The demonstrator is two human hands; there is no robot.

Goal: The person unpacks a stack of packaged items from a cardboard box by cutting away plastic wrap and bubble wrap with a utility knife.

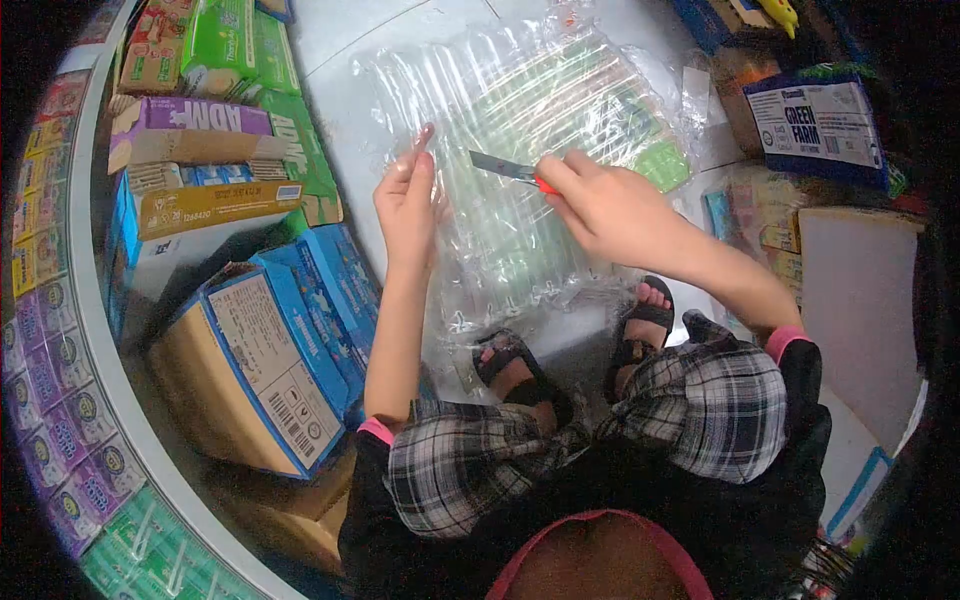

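My right hand [605,205] grips a box cutter [505,167] with a red handle. Its dark blade sticks out to the left, above a package in clear air-column wrap [500,215]. Green packaging [575,100] shows through the inflated plastic, which lies on the floor in front of my feet. At the left side of the wrap, my left hand [408,205] is closed in a pinch. A small reddish-brown piece [426,136] pokes up above its thumb, and I cannot make out what it is. The blade tip points toward the left hand, with a gap between them.
Cartons stand on the left: a purple ADM box [200,120], a brown-edged tray box [215,215] and a blue box [275,350]. A curved shelf edge [110,380] borders small packs. To the right are a Green Farm box [815,130] and a white panel [860,300].
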